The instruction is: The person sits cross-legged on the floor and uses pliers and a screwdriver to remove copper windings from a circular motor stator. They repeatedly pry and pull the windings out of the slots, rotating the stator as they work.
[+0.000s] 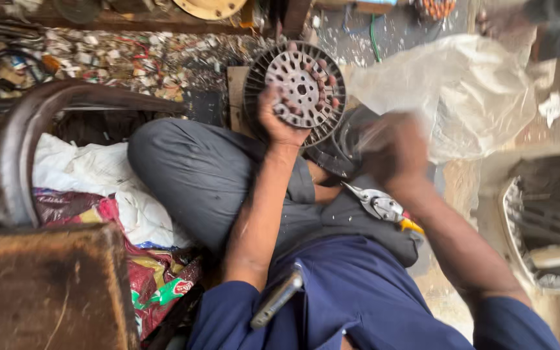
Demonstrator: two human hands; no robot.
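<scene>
I see left hand (284,113) gripping round slotted metal disc (301,87), fingers through centre, held upright above grey-trousered knee (196,175). Right hand (393,150) blurred beside plastic bag (461,91); grip unclear. Snips (378,204) resting on lap.

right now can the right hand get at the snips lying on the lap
Probably yes. The right hand hovers blurred beside the clear plastic bag, just above the snips, which lie uncovered on the grey trousers.
</scene>
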